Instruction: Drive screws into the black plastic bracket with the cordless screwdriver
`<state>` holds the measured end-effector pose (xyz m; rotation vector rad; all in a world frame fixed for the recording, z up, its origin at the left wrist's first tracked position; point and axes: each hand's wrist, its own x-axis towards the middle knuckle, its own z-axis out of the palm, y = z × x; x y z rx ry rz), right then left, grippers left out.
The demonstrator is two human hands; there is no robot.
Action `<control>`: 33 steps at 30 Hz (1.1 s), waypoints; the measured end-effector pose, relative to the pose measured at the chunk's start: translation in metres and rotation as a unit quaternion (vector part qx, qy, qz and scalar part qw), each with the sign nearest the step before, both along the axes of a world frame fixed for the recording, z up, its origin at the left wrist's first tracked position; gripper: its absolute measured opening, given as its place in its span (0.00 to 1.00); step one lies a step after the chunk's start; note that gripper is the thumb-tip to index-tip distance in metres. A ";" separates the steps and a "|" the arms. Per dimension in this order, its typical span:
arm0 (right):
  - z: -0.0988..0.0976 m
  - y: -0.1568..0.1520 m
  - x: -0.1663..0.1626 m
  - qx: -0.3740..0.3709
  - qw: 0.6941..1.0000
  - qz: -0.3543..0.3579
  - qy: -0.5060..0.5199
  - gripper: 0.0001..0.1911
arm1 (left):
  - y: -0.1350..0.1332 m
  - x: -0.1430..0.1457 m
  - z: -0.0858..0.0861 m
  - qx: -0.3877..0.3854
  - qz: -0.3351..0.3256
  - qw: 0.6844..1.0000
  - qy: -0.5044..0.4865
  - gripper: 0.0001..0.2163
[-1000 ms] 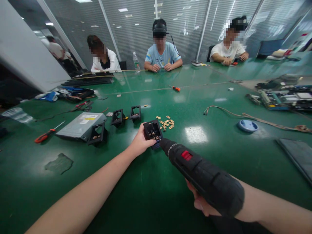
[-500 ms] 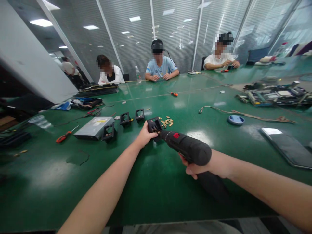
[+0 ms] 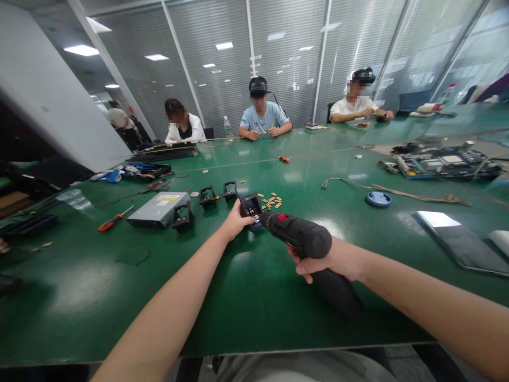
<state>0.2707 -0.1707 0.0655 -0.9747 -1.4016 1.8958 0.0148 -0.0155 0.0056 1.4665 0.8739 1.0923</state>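
Left grip (image 3: 233, 224) pinches black housing (image 3: 248, 202); right grip (image 3: 315, 263) wraps drill (image 3: 295, 229). View draws back; drill nose (image 3: 267, 219) stays beside left grip: same housing apparently unfinished.

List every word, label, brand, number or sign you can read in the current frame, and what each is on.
None can be read with certainty.
Black power drill: tiny light marks around its collar, too small to read.
Silver box: yellow-and-white label on top, too blurred.
Plastic bottle: label, too small.
Light-blue shirt: small print, illegible.
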 end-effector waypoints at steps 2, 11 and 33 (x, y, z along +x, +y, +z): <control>-0.001 0.000 0.000 0.001 1.000 0.004 0.003 0.19 | 0.000 -0.001 0.000 0.002 0.000 1.000 0.000 0.34; 0.000 0.002 0.001 0.009 1.000 0.009 0.020 0.18 | 0.002 -0.003 -0.001 0.020 0.009 0.999 0.024 0.34; 0.000 0.012 0.014 -0.068 0.991 0.110 0.021 0.37 | 0.004 -0.007 -0.002 0.041 0.014 0.998 0.045 0.33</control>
